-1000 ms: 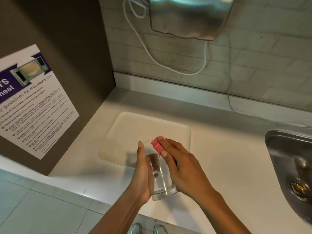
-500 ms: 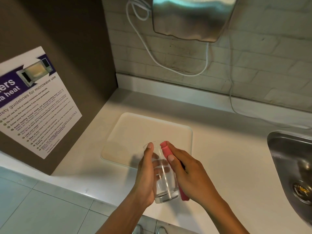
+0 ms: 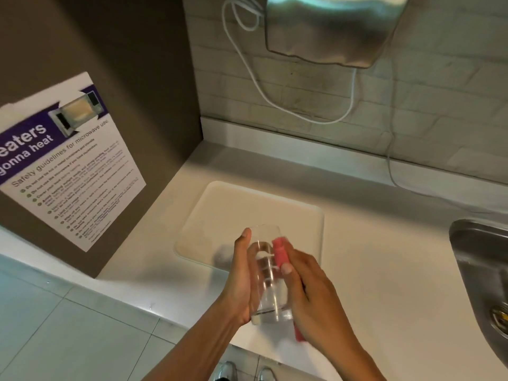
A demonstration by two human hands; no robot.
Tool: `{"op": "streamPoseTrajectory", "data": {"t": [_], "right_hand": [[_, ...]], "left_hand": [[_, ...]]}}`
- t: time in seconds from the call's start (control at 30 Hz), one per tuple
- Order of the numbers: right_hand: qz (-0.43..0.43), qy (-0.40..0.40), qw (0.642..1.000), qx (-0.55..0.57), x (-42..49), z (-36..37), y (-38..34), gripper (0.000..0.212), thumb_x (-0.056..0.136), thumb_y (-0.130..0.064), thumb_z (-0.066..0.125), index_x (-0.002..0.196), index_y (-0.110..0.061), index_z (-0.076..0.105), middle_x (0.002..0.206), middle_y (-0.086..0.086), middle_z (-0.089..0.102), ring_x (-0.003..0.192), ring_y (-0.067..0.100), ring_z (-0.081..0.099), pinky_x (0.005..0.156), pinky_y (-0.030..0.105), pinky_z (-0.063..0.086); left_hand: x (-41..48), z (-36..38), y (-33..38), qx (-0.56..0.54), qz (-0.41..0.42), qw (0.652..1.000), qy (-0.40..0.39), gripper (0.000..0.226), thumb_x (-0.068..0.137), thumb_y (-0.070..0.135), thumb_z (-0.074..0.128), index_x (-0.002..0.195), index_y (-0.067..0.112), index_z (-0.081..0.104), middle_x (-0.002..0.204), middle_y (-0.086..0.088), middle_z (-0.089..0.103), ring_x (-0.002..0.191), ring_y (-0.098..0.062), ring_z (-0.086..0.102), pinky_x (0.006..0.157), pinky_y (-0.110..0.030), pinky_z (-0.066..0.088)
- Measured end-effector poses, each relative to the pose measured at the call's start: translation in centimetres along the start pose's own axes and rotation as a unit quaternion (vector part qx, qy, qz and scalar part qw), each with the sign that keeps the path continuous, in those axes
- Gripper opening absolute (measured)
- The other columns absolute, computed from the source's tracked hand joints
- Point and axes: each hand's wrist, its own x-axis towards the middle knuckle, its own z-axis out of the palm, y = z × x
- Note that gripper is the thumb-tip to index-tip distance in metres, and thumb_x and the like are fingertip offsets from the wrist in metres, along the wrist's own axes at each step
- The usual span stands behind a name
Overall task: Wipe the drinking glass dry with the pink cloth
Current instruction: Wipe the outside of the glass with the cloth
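Both hands meet at the counter's near edge. Left hand (image 3: pixel 242 281) wraps the drinking glass (image 3: pixel 268 273), thumb up along its left wall near the rim, holding it upright just above the white counter (image 3: pixel 384 270). Right hand (image 3: pixel 313 301) is closed on the pink cloth (image 3: pixel 281 251), pressing it flat to the glass's right side; one end of the cloth shows above the thumb near the rim, the other pokes out below the palm past the base.

Compared with half a second ago, the right thumb sits lower on the glass and more cloth shows above it, so the hand seems to be stroking down the outside wall. That suggests the outer wipe is in progress; the inside looks not yet reached.

Beyond the hands lies a pale mat (image 3: pixel 220 204) on the counter, the sink (image 3: pixel 478 259) at right, and a hand dryer (image 3: pixel 330 26) on the tiled wall.
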Motion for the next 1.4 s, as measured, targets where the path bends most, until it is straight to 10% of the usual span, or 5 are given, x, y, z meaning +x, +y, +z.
{"op": "streamPoseTrajectory", "data": {"t": [0.3,0.47,0.73,0.9,1.4], "right_hand": [[-0.040,0.005,0.999,-0.005,-0.8,0.2,-0.7,0.043,0.100,-0.058,0.031,0.140,-0.072,0.030,0.130,-0.037,0.039,0.128,-0.012,0.041,0.103,0.004,0.034],[-0.057,0.046,0.991,-0.113,2.1,-0.1,-1.4,0.050,0.105,-0.047,0.025,0.154,-0.048,0.029,0.132,-0.005,0.051,0.121,0.011,0.053,0.102,0.018,0.044],[-0.004,0.015,0.999,-0.029,1.8,-0.5,0.4,0.041,0.105,-0.047,0.028,0.137,-0.073,0.026,0.119,-0.015,0.059,0.111,-0.001,0.055,0.084,0.002,0.038],[-0.015,0.037,0.995,-0.092,1.9,-0.2,-1.5,0.057,0.099,-0.057,0.015,0.155,-0.053,0.023,0.139,-0.016,0.047,0.127,0.005,0.044,0.099,0.007,0.028],[-0.021,0.024,0.992,-0.120,1.8,-0.5,-0.6,0.052,0.104,-0.049,0.020,0.156,-0.049,0.027,0.147,-0.010,0.050,0.128,0.012,0.050,0.107,0.021,0.037]], "left_hand": [[0.5,-0.7,-0.5,-0.005,-0.006,1.000,-0.024,0.091,0.092,0.078,0.048,0.137,0.002,0.067,0.130,-0.031,0.072,0.125,-0.047,0.068,0.115,-0.058,0.048],[0.4,0.1,-1.0,-0.008,0.000,1.000,-0.015,0.088,0.088,0.078,0.051,0.134,0.005,0.070,0.133,-0.031,0.071,0.130,-0.048,0.064,0.118,-0.059,0.045],[0.7,-0.3,-0.9,-0.005,-0.005,0.999,-0.034,0.077,0.083,0.082,0.053,0.110,0.014,0.078,0.098,-0.016,0.080,0.087,-0.027,0.078,0.085,-0.043,0.057],[0.1,0.9,1.2,0.020,0.021,0.999,0.019,0.092,0.081,0.080,0.046,0.132,0.007,0.071,0.132,-0.035,0.069,0.130,-0.052,0.062,0.116,-0.066,0.045],[0.6,1.6,0.8,0.058,0.004,0.997,0.054,0.079,0.104,0.070,0.033,0.130,0.003,0.068,0.118,-0.027,0.078,0.118,-0.045,0.072,0.110,-0.061,0.053]]}}
